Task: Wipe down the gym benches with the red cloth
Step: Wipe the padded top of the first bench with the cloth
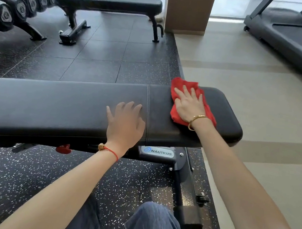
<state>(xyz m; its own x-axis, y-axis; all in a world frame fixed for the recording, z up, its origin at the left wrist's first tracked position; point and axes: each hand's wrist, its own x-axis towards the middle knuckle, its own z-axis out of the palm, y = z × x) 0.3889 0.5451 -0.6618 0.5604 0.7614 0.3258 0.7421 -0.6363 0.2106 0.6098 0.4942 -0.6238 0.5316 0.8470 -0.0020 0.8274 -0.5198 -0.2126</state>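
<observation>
Rack of black hex-end dumbbells (18,7) sat along the far-left edge of the dark speckled rubber floor (96,56), with a second black padded flat bench (109,2) just right of it, well apart from the near one. Near black padded flat bench (54,104) ran across the view, long pad on the left, shorter seat pad at the right end, a seam between them. Red round adjustment knob (63,149) showed under its near edge, left of a silver "NAUTILUS" label (158,152) on the frame. Left hand (125,124) lay palm down on the long pad just left of the seam, fingers loosely spread, holding nothing; red string bracelet with a bead (108,150) on that wrist. Right hand (189,105) lay flat on the crumpled red cloth (185,84), fingers spread wide, pressing it onto the seat pad near the far edge, cloth corner overhanging that edge. Gold bangle (195,121) on the right wrist. Blue denim knee (153,224) at the bottom edge. Wooden-clad pillar (189,8) stood past the mat on the beige floor, dark grey treadmill (292,41) at the top-right corner.
</observation>
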